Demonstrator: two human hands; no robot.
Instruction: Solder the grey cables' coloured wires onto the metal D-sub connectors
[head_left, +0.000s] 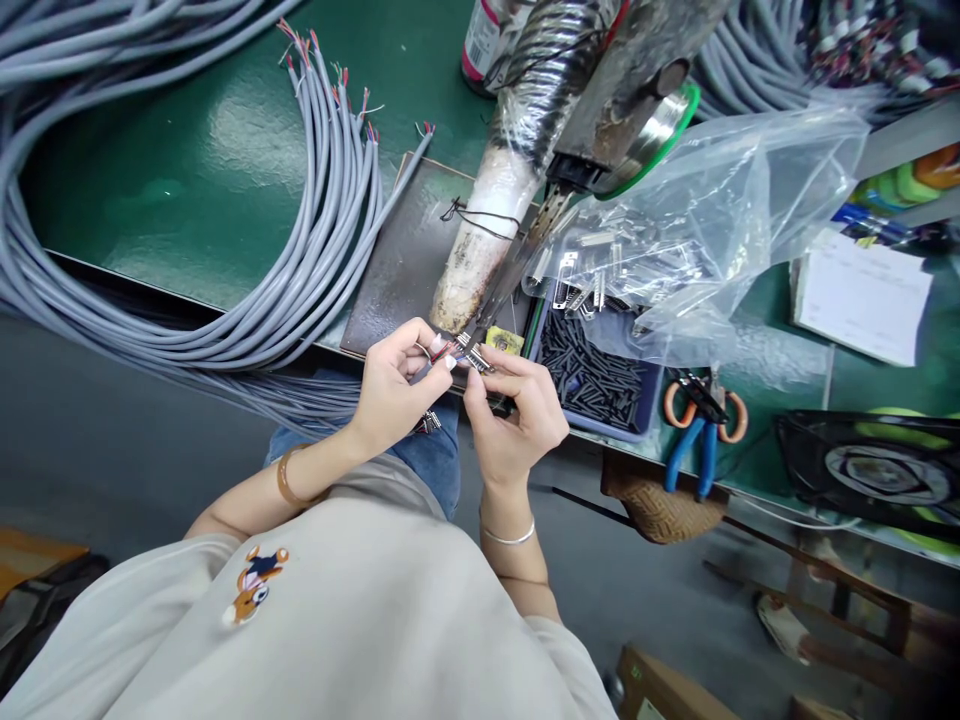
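Note:
Thumb and fingers of my left hand point(401, 385) are pinched on the stripped end of a grey cable, its thin coloured wires point(444, 350) fanned out at the fingertips. Opposite it, my right hand point(517, 410) pinches a small metal multi-pin connector point(474, 353). The wires meet the connector between both hands, right under the tip of a soldering iron point(517, 265) that points down from a stand. Whether the tip touches a pin is too small to tell. A white-wrapped duct point(480, 220) ends just beyond my fingers.
Many grey cables point(315, 210) with stripped ends lie at left. A blue bin point(651, 400) holds black sleeves, with a plastic bag point(720, 230) of connectors over it. A solder spool point(660, 140), scissors point(736, 415), blue-handled pliers point(694, 455) and papers point(862, 290) are at right.

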